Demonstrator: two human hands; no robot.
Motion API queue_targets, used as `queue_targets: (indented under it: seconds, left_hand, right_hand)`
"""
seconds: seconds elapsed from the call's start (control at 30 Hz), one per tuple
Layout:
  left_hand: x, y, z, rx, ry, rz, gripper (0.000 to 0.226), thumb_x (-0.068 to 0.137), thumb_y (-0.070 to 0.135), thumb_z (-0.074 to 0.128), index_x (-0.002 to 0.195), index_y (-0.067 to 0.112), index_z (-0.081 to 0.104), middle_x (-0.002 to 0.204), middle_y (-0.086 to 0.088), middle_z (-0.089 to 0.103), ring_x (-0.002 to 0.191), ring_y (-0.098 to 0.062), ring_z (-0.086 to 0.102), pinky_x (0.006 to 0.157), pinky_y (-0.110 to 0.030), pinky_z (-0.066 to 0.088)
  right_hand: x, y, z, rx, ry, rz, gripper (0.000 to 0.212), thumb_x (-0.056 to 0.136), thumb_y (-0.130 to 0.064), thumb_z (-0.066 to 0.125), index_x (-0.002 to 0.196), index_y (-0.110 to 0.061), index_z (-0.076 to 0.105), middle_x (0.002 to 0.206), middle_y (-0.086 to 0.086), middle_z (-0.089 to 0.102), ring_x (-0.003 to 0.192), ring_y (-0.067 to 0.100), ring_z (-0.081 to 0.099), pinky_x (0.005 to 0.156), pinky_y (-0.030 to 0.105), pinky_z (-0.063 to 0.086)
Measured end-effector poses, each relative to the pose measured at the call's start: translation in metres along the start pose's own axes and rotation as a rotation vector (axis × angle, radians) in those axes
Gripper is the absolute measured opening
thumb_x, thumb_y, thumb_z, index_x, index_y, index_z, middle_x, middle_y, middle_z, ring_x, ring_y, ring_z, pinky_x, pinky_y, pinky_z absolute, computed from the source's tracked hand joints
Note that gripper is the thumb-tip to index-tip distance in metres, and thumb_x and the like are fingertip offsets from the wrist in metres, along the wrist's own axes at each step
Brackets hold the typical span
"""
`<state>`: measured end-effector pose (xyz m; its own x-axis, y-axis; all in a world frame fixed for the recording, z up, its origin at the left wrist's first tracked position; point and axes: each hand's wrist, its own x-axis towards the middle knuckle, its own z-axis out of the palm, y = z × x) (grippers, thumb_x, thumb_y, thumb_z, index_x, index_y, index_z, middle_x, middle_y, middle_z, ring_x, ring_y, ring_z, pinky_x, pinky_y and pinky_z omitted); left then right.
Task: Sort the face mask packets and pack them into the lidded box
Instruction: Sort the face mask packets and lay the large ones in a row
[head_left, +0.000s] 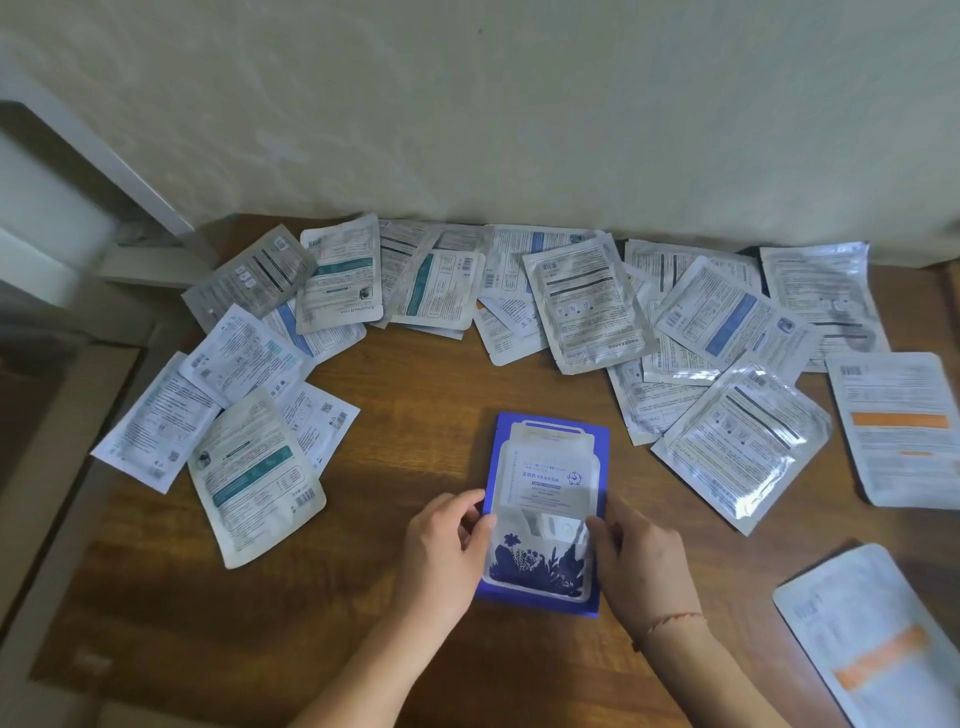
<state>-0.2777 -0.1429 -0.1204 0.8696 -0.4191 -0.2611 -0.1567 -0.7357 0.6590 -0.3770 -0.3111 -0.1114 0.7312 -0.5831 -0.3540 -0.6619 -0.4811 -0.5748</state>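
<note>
Blue face mask packet (545, 499) lying face up on the wooden table (405, 384), near centre, held at its 2 long edges. The left hand (441, 545) pinches the left edge between thumb and fingers; the right hand (634, 556) curls round the right edge. The packet appears light, thin and flexible, with a glossy, probably slippery film, so edge or corner grips suit it best. Its long axis runs near to far, tilted slightly rightward, printed top pointing far. Remaining packets (587, 306) lie back up in an overlapping arc along the far side, well apart from it. No lidded box is visible.
</note>
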Motion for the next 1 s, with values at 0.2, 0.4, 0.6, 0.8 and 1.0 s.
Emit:
queue_targets:
  seconds: [0.2,0.4,0.6,0.8,1.0]
  left_hand:
    - [-0.023,-0.020,-0.016,0.128,-0.198,0.244,0.083,0.077,0.058,0.070,0.147,0.031,0.034,0.132,0.029,0.036,0.118,0.017,0.033,0.096,0.001,0.026]
    - [-0.030,-0.039,-0.007,0.187,-0.180,0.413,0.091,0.068,0.035,0.087,0.143,0.019,0.039,0.133,0.005,0.056,0.124,-0.005,0.043,0.111,-0.010,0.023]
    - [-0.029,-0.037,-0.003,0.136,-0.156,0.406,0.087,0.060,0.026,0.092,0.135,0.010,0.051,0.127,0.000,0.062,0.120,-0.006,0.045,0.108,-0.001,0.012]
    - [-0.021,-0.040,0.001,0.112,-0.119,0.398,0.081,0.071,0.036,0.084,0.137,0.009,0.048,0.128,-0.003,0.062,0.121,-0.009,0.048,0.109,-0.003,0.018]
    - [-0.008,-0.042,-0.001,0.133,-0.038,0.406,0.070,0.081,0.052,0.066,0.135,0.010,0.053,0.127,0.002,0.064,0.118,-0.010,0.055,0.100,-0.025,0.044]
  right_hand:
    - [-0.005,0.004,-0.012,0.072,0.033,0.055,0.031,0.092,-0.030,0.060,0.120,-0.022,0.066,0.070,-0.020,0.057,0.066,-0.001,0.055,0.061,0.016,0.038]
    - [-0.003,-0.003,-0.014,0.156,-0.002,0.108,0.028,0.090,-0.028,0.064,0.116,-0.021,0.069,0.071,-0.024,0.057,0.072,0.002,0.062,0.073,0.029,0.053]
    - [0.001,-0.003,-0.012,0.138,-0.021,0.089,0.024,0.090,-0.024,0.064,0.113,-0.021,0.071,0.071,-0.027,0.057,0.072,-0.001,0.062,0.068,0.026,0.054]
    - [0.017,-0.009,-0.008,0.100,-0.006,0.108,0.018,0.089,-0.021,0.061,0.103,-0.023,0.073,0.068,-0.015,0.064,0.068,0.001,0.059,0.057,0.015,0.038]
    - [0.032,-0.016,-0.007,0.090,0.003,0.098,0.021,0.088,-0.017,0.061,0.104,-0.021,0.074,0.075,-0.009,0.066,0.073,0.011,0.059,0.063,0.022,0.039]
